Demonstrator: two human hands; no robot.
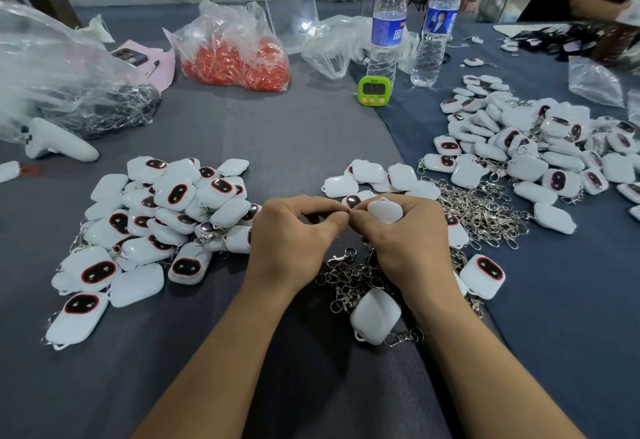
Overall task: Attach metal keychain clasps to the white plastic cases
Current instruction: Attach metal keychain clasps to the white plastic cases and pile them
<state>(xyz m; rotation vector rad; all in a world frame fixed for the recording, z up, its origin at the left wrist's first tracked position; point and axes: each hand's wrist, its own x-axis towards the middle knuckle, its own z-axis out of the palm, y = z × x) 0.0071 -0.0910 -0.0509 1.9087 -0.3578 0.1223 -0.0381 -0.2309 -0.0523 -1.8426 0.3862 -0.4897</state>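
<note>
Your right hand point(405, 241) grips a white case point(385, 210) just above the loose clasps point(346, 281); your left hand point(294, 234) has its fingertips pinched just beside it, on what I cannot tell; more cases point(166, 217) heap left.

the left hand point(294, 230) and right hand point(405, 234) are bare, with creased knuckles, wrists bare too. the left forearm point(221, 352) and right forearm point(485, 362) run uncovered and smooth to the near edge of view.
</note>
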